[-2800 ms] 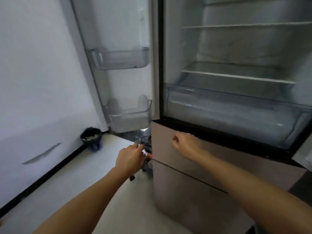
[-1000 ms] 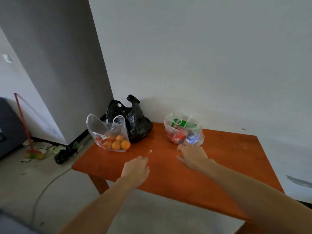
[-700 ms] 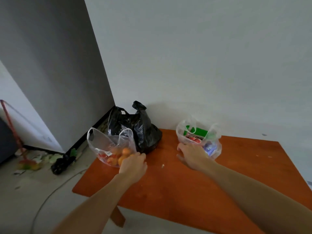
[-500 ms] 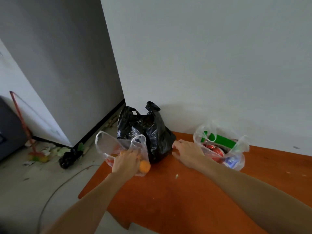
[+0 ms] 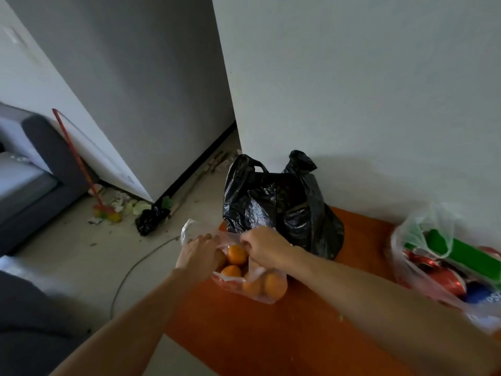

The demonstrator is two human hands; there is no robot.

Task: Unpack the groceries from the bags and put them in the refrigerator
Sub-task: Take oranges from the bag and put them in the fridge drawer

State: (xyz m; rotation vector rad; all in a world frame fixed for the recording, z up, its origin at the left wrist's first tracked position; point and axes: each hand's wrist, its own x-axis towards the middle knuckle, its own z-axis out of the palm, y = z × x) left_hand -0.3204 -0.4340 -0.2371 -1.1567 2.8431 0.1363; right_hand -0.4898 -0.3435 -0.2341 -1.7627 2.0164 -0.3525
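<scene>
A clear plastic bag of oranges (image 5: 260,287) sits at the left corner of the orange-brown table (image 5: 271,335). My left hand (image 5: 199,257) grips the bag's left rim and my right hand (image 5: 264,246) pinches its right rim, holding the mouth apart. Several oranges (image 5: 236,254) show inside. Right behind it stands a black plastic bag (image 5: 282,204) with its handles up. At the right edge of the view lies a second clear bag (image 5: 444,267) with a green box and red and blue packets. The refrigerator is out of view.
A white wall rises just behind the table. Left of the table, on the floor, lie a small black bag (image 5: 150,218), scraps of litter, a red-handled broom (image 5: 78,161) and a thin cable (image 5: 135,267). A grey sofa (image 5: 29,175) stands at far left.
I have turned from the open refrigerator to the table. Both hands moved left to the bag of oranges and took hold of its rim; the view came closer.
</scene>
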